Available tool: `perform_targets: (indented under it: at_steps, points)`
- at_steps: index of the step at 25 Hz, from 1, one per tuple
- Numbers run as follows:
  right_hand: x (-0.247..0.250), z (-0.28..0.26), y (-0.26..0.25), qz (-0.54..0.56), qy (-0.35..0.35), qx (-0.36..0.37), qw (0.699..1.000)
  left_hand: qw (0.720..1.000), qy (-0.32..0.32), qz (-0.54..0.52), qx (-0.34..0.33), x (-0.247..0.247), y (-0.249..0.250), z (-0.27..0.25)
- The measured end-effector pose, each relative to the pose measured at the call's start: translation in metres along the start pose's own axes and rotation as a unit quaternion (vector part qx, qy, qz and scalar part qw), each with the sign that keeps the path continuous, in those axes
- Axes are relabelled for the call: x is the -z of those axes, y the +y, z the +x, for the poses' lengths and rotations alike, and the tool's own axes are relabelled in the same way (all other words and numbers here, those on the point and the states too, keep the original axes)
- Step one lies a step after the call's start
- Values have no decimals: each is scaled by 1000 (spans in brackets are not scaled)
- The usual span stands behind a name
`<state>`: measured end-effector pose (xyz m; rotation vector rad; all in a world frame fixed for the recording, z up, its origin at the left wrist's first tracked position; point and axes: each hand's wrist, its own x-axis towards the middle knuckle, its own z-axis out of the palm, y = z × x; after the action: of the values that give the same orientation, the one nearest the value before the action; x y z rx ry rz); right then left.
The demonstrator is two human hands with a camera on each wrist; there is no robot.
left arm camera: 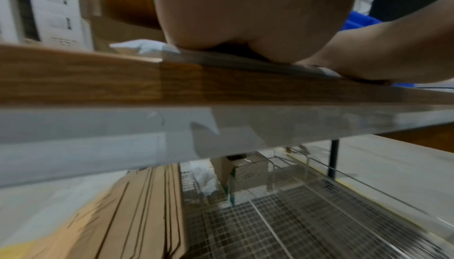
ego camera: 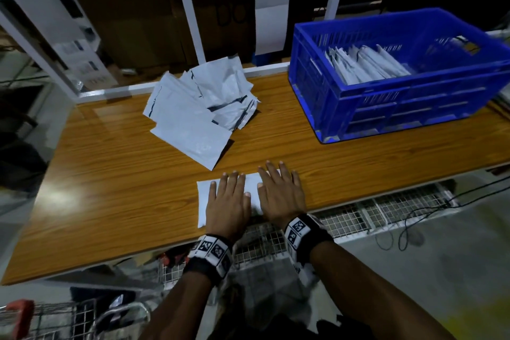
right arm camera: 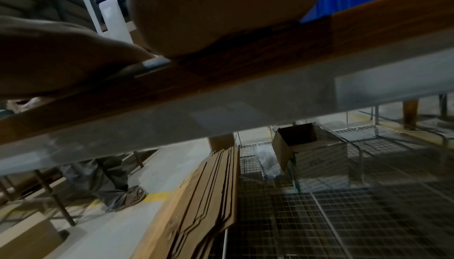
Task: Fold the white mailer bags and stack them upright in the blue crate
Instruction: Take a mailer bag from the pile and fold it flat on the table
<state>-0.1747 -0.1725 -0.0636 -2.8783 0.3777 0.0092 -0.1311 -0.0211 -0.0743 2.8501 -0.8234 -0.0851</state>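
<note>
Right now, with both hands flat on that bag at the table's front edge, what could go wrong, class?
1. The bag lies at the front edge of the table, so a push from the left hand or the right hand might slide it off.
2. The loose pile is untidy; reaching in may scatter it.
3. The bags in the crate lean; another may tip them.
</note>
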Motion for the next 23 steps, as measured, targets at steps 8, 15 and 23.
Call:
perform_targets:
  at_steps: [8,15,23]
  points:
    - [4,7,44,-3,-8,-22,1000,995,19,-34,87,11,-29,-5]
    - [46,22,73,81,-148,-37,985,989,60,-58,124,20,-30,3]
    - [14,-5,18,80,-2,83,993,998,43,-42,-19,6,-7,5]
